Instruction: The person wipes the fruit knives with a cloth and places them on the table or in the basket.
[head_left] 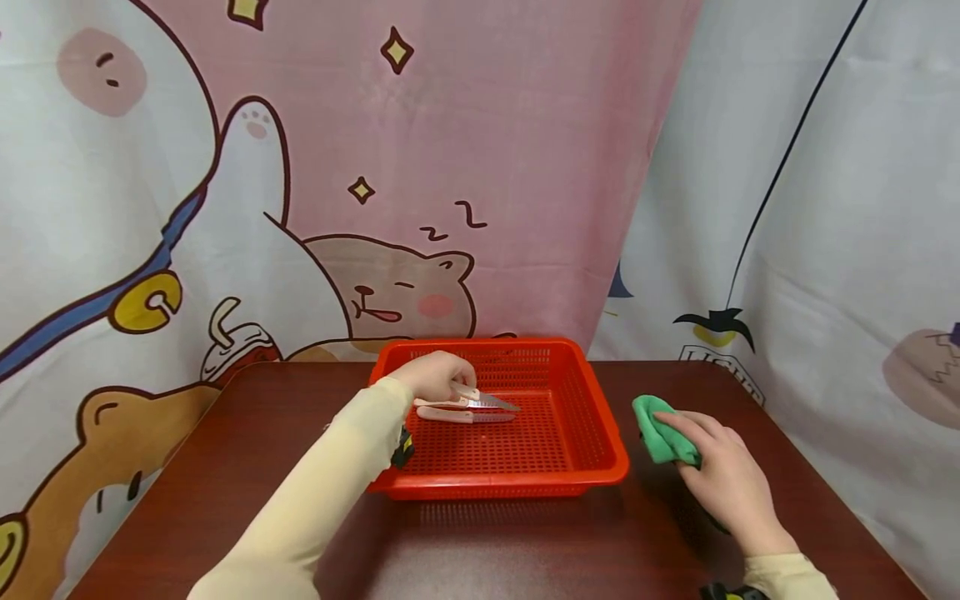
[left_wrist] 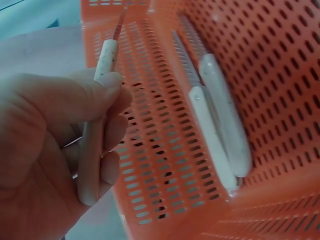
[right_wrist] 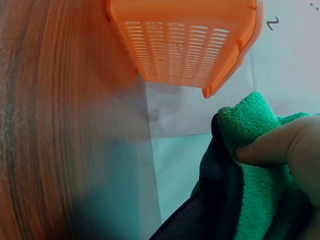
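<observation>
My left hand (head_left: 437,375) grips a knife (left_wrist: 106,59) by its pale handle, fingers wrapped round it and thumb along its side. The hand is over the left part of a red perforated plastic basket (head_left: 502,480). Beneath it two more pale-handled knives lie side by side in the basket; one knife (left_wrist: 209,130) has a slim handle, the other knife (left_wrist: 227,117) a broader one. To the right of the basket, my right hand (head_left: 731,479) pinches a bunched green cloth (head_left: 663,435) above the table. A dark side of the cloth shows in the right wrist view.
The basket stands on a dark reddish-brown wooden table (head_left: 510,550), near its far edge. Behind the table hangs a curtain (head_left: 525,167) with cartoon animals, pink and white, and it continues along both sides.
</observation>
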